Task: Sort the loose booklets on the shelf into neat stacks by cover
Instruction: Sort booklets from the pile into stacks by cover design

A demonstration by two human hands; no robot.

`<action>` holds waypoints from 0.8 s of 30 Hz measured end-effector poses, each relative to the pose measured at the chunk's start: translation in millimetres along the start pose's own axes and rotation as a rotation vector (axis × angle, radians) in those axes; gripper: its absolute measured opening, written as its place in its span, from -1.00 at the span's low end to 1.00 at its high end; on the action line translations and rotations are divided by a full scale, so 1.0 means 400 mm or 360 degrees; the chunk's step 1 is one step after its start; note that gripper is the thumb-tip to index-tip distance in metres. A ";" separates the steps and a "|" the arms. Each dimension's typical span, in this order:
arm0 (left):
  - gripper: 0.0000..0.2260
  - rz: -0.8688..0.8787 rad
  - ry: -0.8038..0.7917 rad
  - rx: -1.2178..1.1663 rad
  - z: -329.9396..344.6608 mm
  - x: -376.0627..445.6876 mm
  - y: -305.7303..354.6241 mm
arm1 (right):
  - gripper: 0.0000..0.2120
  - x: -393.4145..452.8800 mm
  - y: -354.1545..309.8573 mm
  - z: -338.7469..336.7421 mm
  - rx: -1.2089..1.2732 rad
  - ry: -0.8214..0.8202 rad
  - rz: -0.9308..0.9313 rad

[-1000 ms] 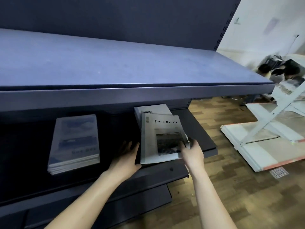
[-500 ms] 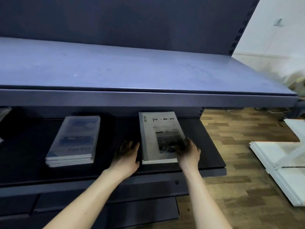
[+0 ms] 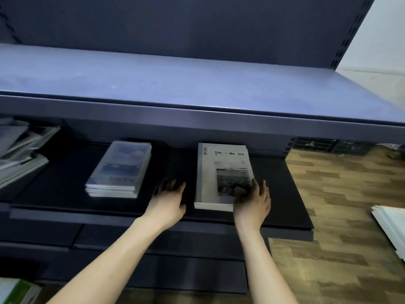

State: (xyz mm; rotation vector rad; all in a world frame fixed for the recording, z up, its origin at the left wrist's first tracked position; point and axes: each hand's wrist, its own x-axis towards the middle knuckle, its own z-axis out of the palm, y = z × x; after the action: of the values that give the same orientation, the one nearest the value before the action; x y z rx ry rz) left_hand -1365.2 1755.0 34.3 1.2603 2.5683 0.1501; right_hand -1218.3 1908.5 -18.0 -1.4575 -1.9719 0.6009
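Observation:
On the dark lower shelf lie two squared stacks. A stack of white booklets with a black-and-white photo and the title "Time Memory" lies at the right. A stack of blue-covered booklets lies to its left. My right hand rests flat on the front right corner of the white stack, fingers straight. My left hand lies flat on the bare shelf just left of that stack, apart from it. A loose, untidy pile of booklets sits at the far left, cut off by the frame.
A wide blue-grey upper shelf overhangs the lower one, its front lip hiding the back of the stacks. Wooden floor lies to the right with white boards on it. A green-and-white item shows at the bottom left.
The top white booklet, held askew over the stack a second ago, now lies squared on it. My right hand has flattened on its corner. The view has swung left.

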 end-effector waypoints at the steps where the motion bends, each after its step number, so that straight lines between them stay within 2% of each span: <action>1: -0.37 -0.0004 0.0027 -0.0008 -0.003 -0.008 -0.005 | -0.44 -0.013 -0.021 0.003 0.0056 0.0013 -0.0058; 5: -0.37 -0.0037 0.0163 -0.0044 -0.014 -0.039 -0.041 | -0.44 -0.078 -0.123 0.036 0.0206 -0.0252 -0.0393; 10: -0.35 -0.0156 0.0403 0.0041 -0.034 -0.096 -0.144 | -0.40 -0.157 -0.235 0.093 0.0041 -0.0599 -0.0644; 15: -0.37 -0.0371 0.0510 0.0115 -0.059 -0.174 -0.291 | -0.40 -0.256 -0.358 0.131 -0.0103 -0.0744 -0.0824; 24: -0.38 -0.0609 0.0677 -0.0078 -0.092 -0.354 -0.587 | -0.41 -0.499 -0.593 0.242 -0.0232 -0.0900 -0.1138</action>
State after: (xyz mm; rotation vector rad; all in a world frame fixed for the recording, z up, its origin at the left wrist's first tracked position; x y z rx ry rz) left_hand -1471.7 1500.1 47.9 0.7576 3.0871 0.4382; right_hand -1405.9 1647.8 31.9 -0.5749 -2.8086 0.5767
